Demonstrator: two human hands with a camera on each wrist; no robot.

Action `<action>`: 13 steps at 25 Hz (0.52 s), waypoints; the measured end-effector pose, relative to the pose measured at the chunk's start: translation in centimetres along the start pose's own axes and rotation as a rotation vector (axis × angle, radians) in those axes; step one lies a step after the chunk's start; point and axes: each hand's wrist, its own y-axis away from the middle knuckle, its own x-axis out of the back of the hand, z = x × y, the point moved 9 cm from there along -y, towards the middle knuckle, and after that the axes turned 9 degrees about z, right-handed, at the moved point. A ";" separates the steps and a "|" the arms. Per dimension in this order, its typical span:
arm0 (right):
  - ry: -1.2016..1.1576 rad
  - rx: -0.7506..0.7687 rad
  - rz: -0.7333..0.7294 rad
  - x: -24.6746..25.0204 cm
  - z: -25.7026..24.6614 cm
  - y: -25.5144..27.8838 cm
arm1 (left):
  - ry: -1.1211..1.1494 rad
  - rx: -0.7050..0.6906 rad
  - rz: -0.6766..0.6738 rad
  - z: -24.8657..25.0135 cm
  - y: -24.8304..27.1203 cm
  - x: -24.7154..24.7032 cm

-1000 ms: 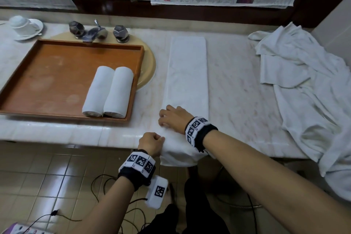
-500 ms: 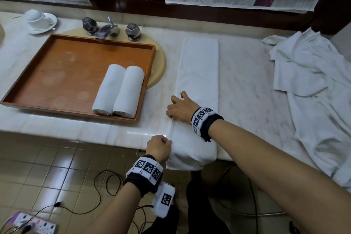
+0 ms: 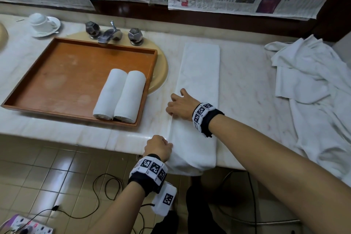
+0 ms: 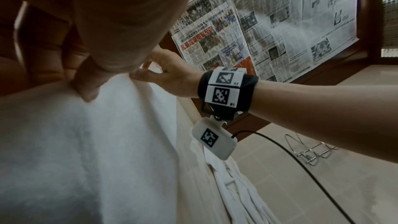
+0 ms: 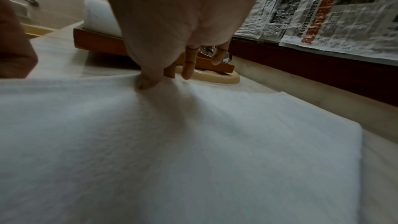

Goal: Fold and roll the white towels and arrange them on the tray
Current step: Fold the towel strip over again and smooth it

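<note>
Two hands pinch one long folded towel [image 3: 199,74] on the desk [image 3: 247,89]: left hand [image 3: 158,147] at its hanging end, right hand [image 3: 181,105] at its left edge.

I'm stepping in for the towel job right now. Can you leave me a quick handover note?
Left hand grips the folded towel at its left edge where it hangs off the counter.
Right hand pinches the same edge farther up.
Done: two rolled towels lie side by side in the tray.
Left: roll this strip, tray it, then the loose towel pile on the right.
</note>
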 end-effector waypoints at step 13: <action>-0.080 -0.014 0.045 -1.4 3.6 -1.7 | -0.015 0.026 0.053 3.6 -2.3 1.3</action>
